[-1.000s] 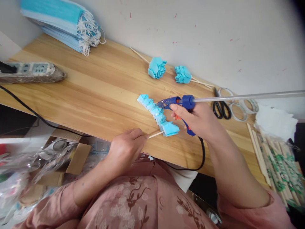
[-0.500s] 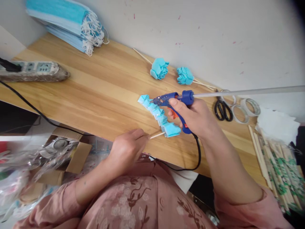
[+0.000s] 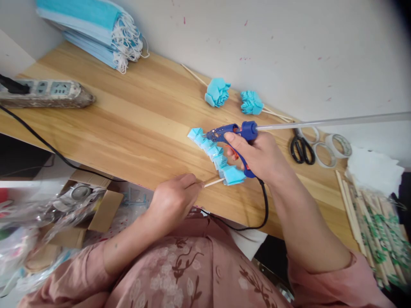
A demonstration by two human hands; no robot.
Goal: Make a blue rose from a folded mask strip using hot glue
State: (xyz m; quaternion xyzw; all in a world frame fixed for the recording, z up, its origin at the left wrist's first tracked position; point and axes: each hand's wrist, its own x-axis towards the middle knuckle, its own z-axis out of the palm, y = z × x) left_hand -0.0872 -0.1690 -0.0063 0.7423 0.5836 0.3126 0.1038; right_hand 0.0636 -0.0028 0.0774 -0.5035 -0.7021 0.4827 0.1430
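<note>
Head view: I see the right hand (image 3: 261, 156) clenched on a blue glue gun (image 3: 234, 136) over a pleated blue strip (image 3: 213, 155). The left hand (image 3: 173, 199) pinches its wooden stick (image 3: 212, 183).

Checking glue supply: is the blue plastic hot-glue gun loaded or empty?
Loaded: a long clear glue stick juts from the rear of the blue plastic hot-glue gun, gripped in the right hand.

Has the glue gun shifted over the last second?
Yes. The glue gun in the right hand slid slightly left along the pleated blue strip, towards its far end and away from the scissors.
</note>
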